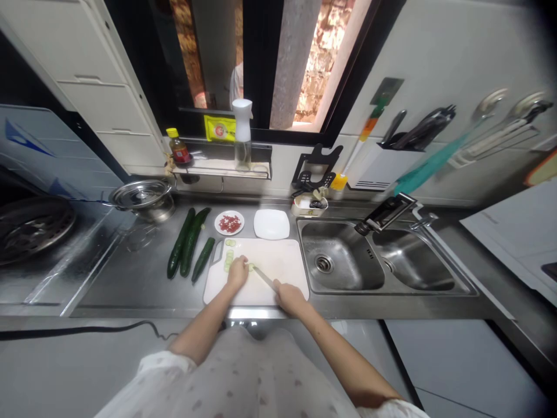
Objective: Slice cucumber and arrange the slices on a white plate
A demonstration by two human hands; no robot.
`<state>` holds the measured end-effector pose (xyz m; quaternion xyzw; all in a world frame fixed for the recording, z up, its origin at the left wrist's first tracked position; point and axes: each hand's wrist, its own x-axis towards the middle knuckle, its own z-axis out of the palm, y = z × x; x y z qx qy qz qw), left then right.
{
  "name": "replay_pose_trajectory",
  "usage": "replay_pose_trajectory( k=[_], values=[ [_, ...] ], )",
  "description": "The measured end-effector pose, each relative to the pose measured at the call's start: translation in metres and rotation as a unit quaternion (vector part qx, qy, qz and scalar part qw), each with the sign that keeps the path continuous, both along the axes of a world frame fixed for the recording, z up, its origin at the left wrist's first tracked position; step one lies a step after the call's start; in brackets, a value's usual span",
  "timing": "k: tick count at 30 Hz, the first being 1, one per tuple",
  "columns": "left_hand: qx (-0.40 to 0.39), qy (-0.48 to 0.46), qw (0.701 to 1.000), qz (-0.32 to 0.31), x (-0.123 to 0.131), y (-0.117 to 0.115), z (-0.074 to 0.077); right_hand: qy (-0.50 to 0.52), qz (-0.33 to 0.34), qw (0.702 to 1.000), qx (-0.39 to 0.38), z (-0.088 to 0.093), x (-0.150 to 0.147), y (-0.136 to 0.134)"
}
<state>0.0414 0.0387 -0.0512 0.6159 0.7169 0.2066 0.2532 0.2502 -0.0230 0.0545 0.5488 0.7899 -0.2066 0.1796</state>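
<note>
On the white cutting board (278, 261), my right hand (290, 298) grips a knife (264, 278) by its handle, the blade pointing up and left. Close to the blade tip, the fingers of my left hand (238, 273) are closed on a small pale-green cucumber piece (251, 267), mostly hidden by the fingers. Thin cucumber slices (228, 259) lie left of that hand, with a few more slices (230, 242) above them. Left of the board are a short cucumber (203, 260) and two longer cucumbers (179, 247) (194, 241).
Behind the board stand a small plate with chopped red bits (230, 223) and a white square plate (271, 224). A double sink (343, 284) adjoins on the right. A lidded steel pot (150, 203) is at back left, and a shelf (217, 168) holds bottles.
</note>
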Motion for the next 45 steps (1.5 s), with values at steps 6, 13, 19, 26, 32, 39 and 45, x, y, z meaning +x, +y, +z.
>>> replay_pose_trajectory(
  k=[6, 13, 19, 26, 32, 39, 45],
  values=[
    [0.007, 0.006, 1.000, -0.030, 0.001, -0.006, 0.002, 0.008, -0.011, 1.000, -0.007, -0.004, 0.013, -0.004],
    [0.004, 0.014, 0.999, -0.034, 0.002, -0.006, 0.003, 0.083, -0.092, 0.992, 0.036, -0.008, 0.016, -0.001],
    [0.008, 0.024, 0.999, -0.031, 0.002, -0.007, 0.004, 0.145, -0.186, 0.967, 0.095, -0.013, -0.004, 0.006],
    [0.017, 0.024, 0.999, -0.039, 0.002, -0.008, 0.005, 0.158, -0.200, 0.958, 0.132, -0.026, -0.003, 0.008],
    [0.007, 0.036, 0.999, -0.037, 0.004, -0.006, 0.007, 0.134, -0.205, 0.962, 0.125, -0.033, 0.002, 0.008],
    [-0.017, 0.018, 1.000, -0.012, 0.007, -0.003, 0.017, 0.126, -0.203, 0.962, 0.131, -0.037, 0.002, 0.006],
    [-0.055, -0.055, 0.997, 0.012, 0.003, -0.013, 0.028, 0.136, -0.195, 0.962, 0.134, -0.039, 0.003, 0.004]
  ],
)
